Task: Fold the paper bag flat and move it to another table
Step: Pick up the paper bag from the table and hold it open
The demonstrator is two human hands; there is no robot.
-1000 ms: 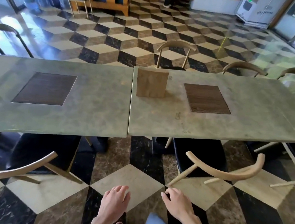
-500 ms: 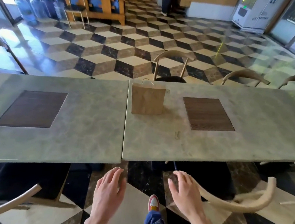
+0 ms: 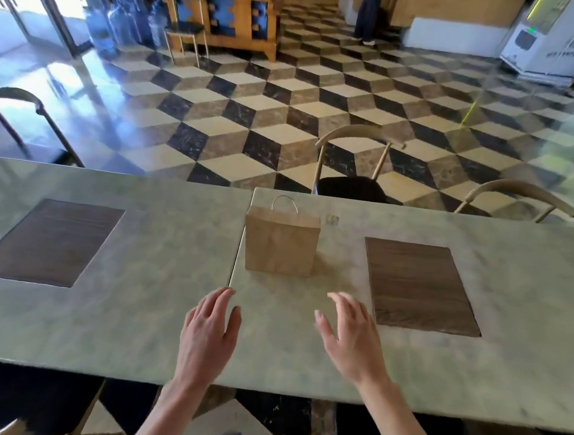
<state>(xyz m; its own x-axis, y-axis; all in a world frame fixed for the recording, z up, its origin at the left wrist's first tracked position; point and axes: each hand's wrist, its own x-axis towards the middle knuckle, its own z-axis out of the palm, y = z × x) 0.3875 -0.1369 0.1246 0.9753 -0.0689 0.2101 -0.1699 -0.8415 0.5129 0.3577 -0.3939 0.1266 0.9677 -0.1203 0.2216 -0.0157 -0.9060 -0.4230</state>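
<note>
Paper bag (image 3: pixel 280 244) stands upright on the right-hand table (image 3: pixel 473 362), just beside the seam with the left table (image 3: pixel 134 308), broad face toward the person. Left hand (image 3: pixel 209 331) and right hand (image 3: pixel 351 339) hover open and empty, nearer the person than the bag, about equally near, one toward each side.

1. Two pale green-grey stone-topped tables (image 3: pixel 154 310) stand edge to edge, each with a dark wood rectangular inset panel (image 3: pixel 417 286).
2. An upright brown paper bag with a looped handle (image 3: pixel 281 242) stands on the right table, just beside the seam.
</note>
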